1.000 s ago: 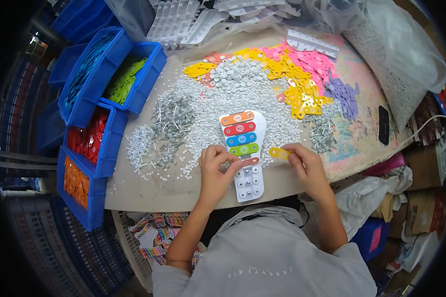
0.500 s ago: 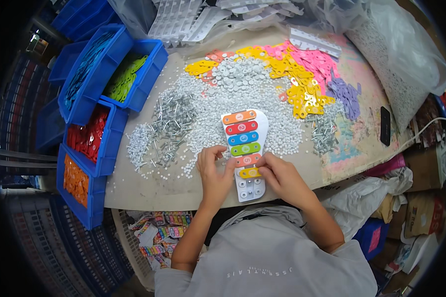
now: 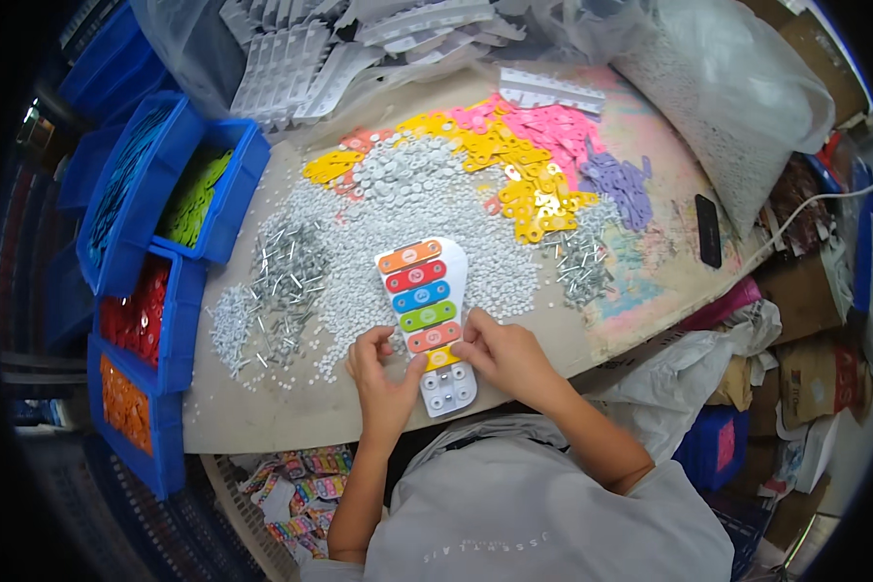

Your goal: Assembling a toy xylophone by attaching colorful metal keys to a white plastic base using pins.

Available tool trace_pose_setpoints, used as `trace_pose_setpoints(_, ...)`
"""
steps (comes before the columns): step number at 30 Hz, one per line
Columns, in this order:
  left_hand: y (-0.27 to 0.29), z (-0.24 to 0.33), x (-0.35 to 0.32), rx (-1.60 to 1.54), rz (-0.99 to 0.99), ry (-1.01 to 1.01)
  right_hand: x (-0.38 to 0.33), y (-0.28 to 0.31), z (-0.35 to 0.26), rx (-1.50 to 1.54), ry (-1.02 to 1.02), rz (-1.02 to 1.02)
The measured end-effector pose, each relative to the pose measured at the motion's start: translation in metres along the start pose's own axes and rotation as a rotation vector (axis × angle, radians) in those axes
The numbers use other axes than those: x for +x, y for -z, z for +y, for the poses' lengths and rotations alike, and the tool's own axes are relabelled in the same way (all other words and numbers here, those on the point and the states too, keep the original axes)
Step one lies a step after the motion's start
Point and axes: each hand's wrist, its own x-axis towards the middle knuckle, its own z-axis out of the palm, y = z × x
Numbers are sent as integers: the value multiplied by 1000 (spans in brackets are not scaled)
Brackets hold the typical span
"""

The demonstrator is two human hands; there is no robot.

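A toy xylophone (image 3: 459, 281) with a white base lies on the worktable before me. Orange, red, blue, green and coral bars cross it, then a yellow bar (image 3: 442, 357) nearest me; below that, bare round pegs show. My left hand (image 3: 381, 376) has its thumb at the yellow bar's left end, its other fingers curled and apart from the thumb, beside the base. At the bar's right end, my right hand (image 3: 502, 355) is closed, thumb and fingertips pinched on it. The undersides of the fingertips are hidden.
Small white caps (image 3: 359, 252) and metal pins (image 3: 286, 276) are heaped beyond the xylophone. Yellow bars (image 3: 533, 199), pink bars (image 3: 563, 131) and purple bars (image 3: 619, 189) lie farther right. Blue bins (image 3: 173, 335) line the left; a black phone (image 3: 708, 231) lies right.
My left thumb has moved from beside the coral bar down to the yellow bar's left end. The right hand stays at its right end. The whole view has shifted.
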Motion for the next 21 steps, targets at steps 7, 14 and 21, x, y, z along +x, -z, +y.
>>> trace_pose_setpoints(7,15,-18,-25,82,97,-144,39,59,35,-297,213,506)
trace_pose_setpoints(14,11,-17,-24,41,179,-100,154,177,118,-686,128,788)
trace_pose_setpoints(21,12,-15,-23,49,180,-97,200,192,146,-674,77,717)
